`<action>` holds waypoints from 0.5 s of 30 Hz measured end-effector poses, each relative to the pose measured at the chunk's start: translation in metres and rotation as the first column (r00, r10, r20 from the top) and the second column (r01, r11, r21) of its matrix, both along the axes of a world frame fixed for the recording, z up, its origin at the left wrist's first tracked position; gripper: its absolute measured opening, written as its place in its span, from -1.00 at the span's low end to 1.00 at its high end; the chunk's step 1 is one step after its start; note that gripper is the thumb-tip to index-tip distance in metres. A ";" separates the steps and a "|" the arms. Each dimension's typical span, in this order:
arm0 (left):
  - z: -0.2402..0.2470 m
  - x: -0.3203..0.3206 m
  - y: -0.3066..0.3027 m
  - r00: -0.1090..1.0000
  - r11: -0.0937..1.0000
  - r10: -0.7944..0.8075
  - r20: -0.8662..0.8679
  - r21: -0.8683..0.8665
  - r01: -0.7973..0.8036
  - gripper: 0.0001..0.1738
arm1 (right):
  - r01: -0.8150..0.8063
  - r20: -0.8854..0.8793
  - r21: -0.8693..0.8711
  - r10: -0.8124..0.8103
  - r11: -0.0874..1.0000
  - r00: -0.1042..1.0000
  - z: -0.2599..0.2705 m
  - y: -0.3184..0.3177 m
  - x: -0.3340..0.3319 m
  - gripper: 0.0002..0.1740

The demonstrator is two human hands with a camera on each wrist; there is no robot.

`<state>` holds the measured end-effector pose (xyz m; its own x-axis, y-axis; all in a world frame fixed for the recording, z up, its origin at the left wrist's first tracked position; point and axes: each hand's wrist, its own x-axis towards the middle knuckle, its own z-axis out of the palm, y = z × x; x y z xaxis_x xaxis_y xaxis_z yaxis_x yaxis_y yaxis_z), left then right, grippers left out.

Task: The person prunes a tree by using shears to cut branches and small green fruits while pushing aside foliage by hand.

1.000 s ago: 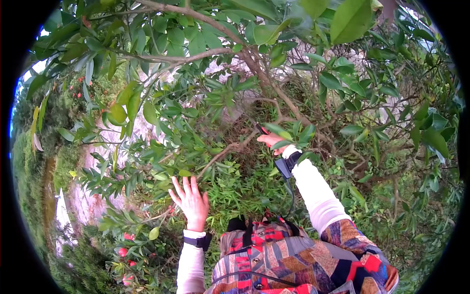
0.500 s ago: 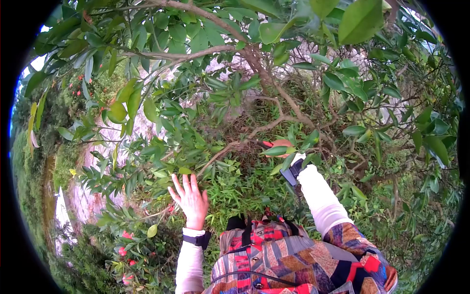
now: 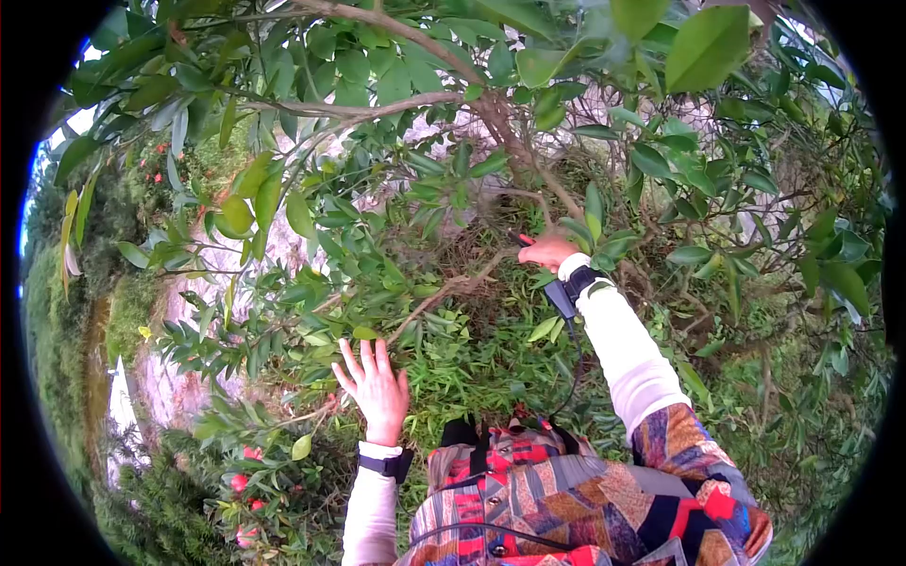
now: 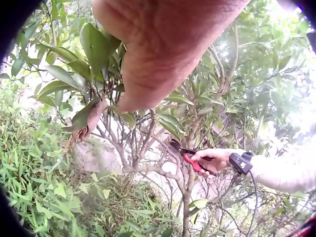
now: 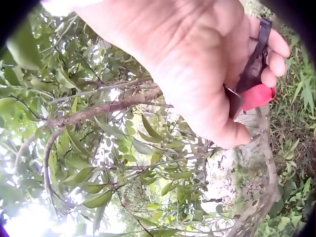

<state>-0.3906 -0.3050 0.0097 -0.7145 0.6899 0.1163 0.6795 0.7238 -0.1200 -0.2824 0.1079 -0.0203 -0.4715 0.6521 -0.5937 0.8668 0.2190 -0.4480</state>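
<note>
My right hand [image 3: 547,252] is raised among the branches of a leafy shrub and grips red-handled pruning shears [image 4: 190,157]. The left wrist view shows the blades at a thin branch close to the trunk [image 4: 186,197]. In the right wrist view my fingers [image 5: 276,47] curl round the dark and red handles [image 5: 254,81]. My left hand [image 3: 377,387] is held lower, fingers straight and spread, holding nothing, its fingertips near a leafy twig [image 3: 444,288]. That hand [image 4: 163,44] fills the top of its own wrist view.
Thick brown branches [image 3: 491,123] and dense green leaves surround both hands. Low grass and weeds [image 3: 472,358] cover the ground below. Red flowers [image 3: 241,481] grow at the lower left. A pale path [image 3: 165,377] runs along the left.
My right hand with the shears has risen a little, further up into the branches. The left hand has barely moved.
</note>
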 end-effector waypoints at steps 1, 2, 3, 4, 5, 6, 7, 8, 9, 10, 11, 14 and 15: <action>0.000 0.000 0.000 1.000 1.000 0.000 0.001 0.003 0.000 -0.10 | -0.002 -0.001 -0.002 0.002 1.000 1.000 0.000 0.001 0.000 -0.47; -0.001 0.000 0.000 1.000 1.000 0.000 0.001 0.002 0.000 -0.10 | -0.044 -0.097 -0.069 0.037 0.997 0.995 0.001 0.003 0.001 -0.49; -0.001 0.000 0.000 1.000 1.000 -0.001 -0.001 0.001 0.001 -0.10 | -0.092 -0.194 -0.132 0.065 0.987 0.979 0.008 0.003 0.003 -0.50; -0.001 0.000 0.000 1.000 1.000 -0.003 -0.004 -0.001 0.003 -0.10 | -0.152 0.090 0.103 0.143 0.983 0.986 0.040 -0.006 -0.002 -0.42; 0.000 -0.001 0.000 1.000 1.000 -0.003 -0.007 -0.003 0.003 -0.10 | -0.152 0.087 0.102 0.143 0.983 0.986 0.021 0.003 -0.001 -0.42; 0.000 -0.001 0.000 1.000 1.000 0.000 -0.009 -0.008 0.000 -0.10 | -0.221 -0.177 0.113 0.239 0.969 0.955 -0.015 0.019 0.003 -0.39; 0.000 0.000 0.001 1.000 1.000 0.001 -0.010 -0.013 -0.001 -0.10 | -0.283 -0.426 0.143 0.317 0.948 0.848 -0.015 0.019 0.005 -0.36; 0.000 0.000 0.002 1.000 1.000 -0.001 -0.011 -0.015 0.001 -0.10 | -0.240 -0.120 0.075 0.248 0.968 0.961 -0.012 0.026 -0.006 -0.34; 0.001 0.000 0.002 1.000 1.000 0.004 -0.011 -0.021 -0.004 -0.11 | -0.238 -0.121 0.073 0.246 0.969 0.962 0.002 0.021 -0.003 -0.34; 0.002 0.000 0.002 1.000 1.000 0.009 -0.011 -0.026 -0.010 -0.11 | -0.239 -0.166 0.027 0.240 0.971 0.957 0.014 0.017 0.001 -0.36; 0.002 -0.001 0.002 1.000 1.000 0.007 -0.010 -0.029 -0.007 -0.11 | -0.241 -0.208 -0.021 0.232 0.970 0.950 0.021 0.012 0.004 -0.36; 0.000 -0.001 0.002 1.000 0.999 0.020 0.002 -0.035 -0.020 -0.11 | -0.168 -0.231 -0.102 0.141 0.980 0.963 -0.010 0.020 -0.002 -0.36; -0.001 -0.001 0.002 1.000 0.999 0.021 0.001 -0.039 -0.021 -0.10 | -0.221 -0.043 -0.011 0.220 0.975 0.974 -0.002 0.019 -0.004 -0.36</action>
